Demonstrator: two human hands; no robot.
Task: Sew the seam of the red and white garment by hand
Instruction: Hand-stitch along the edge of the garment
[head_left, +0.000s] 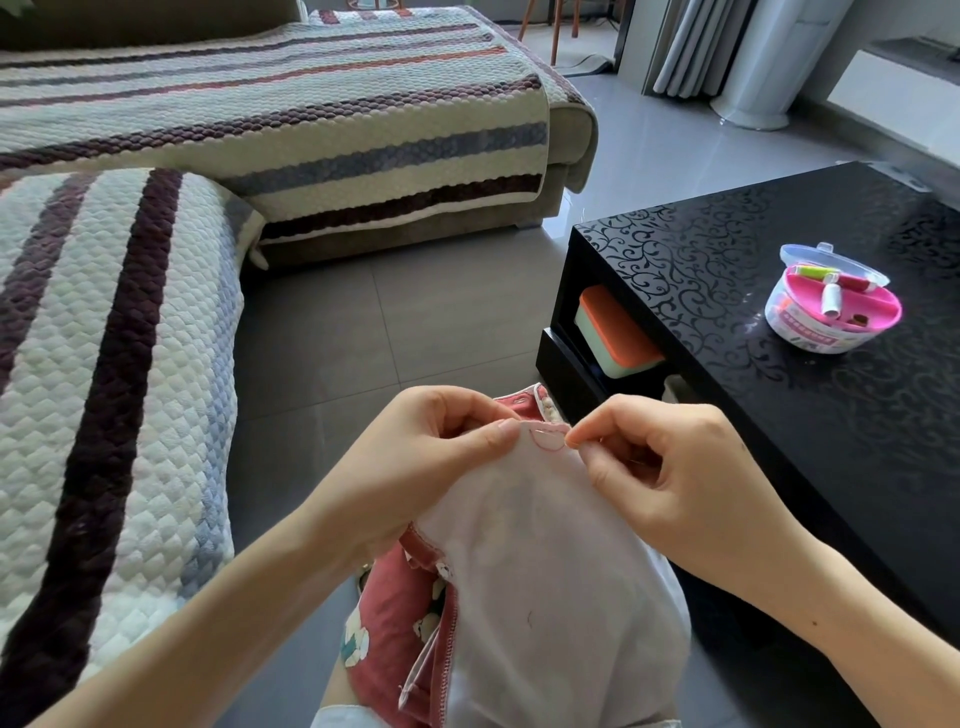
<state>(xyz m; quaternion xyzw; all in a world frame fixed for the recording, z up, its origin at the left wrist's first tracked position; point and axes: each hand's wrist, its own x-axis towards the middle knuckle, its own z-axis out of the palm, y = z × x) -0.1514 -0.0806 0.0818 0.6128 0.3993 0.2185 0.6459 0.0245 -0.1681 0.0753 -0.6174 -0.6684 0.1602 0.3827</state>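
The red and white garment hangs over my lap, its white inside facing up and its red patterned side showing at the lower left. My left hand pinches the top edge of the cloth between thumb and fingers. Just right of it, my right hand has thumb and forefinger pressed together at the seam. A loop of red thread lies on the white cloth between the two hands. The needle itself is too small to make out.
A black patterned coffee table stands at the right, with a round sewing kit of thread spools on top and an orange-lidded box in its shelf. A striped quilted sofa cover fills the left. Grey tiled floor lies between.
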